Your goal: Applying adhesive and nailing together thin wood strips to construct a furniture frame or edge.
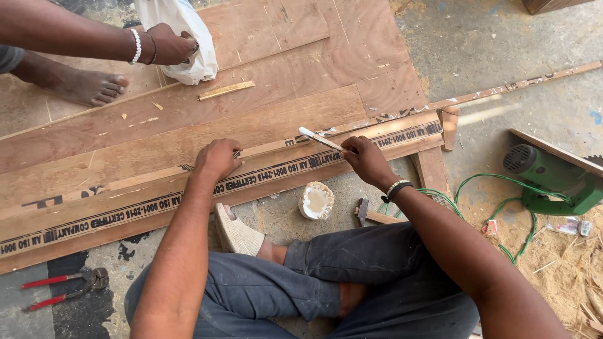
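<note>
From my remote seat I saw the right hand (pixel 364 158) closed around one end of a thin flat white stick (pixel 319 139), fingers curled tight on it. The stick's long axis ran from that grip up and to the left in the view, its free tip pointing toward the upper left and lying over the long plywood strip (pixel 125 216) with a printed black band. That strip stretched diagonally, low at the left and rising to the right, on top of larger plywood sheets (pixel 282 37). The left hand (pixel 217 158) was bunched in a loose fist pressing on the same strip, a small dark ridged item poking out past its knuckles; I could not tell what it was. Just below the strip, on the concrete, sat a small round tub (pixel 316 200) of pale paste, near a hammer (pixel 363 211). Red-handled pincers (pixel 59 287) lay well to the left. Another person's hand (pixel 171 45) gripped a white bag (pixel 182 37) at the top.
</note>
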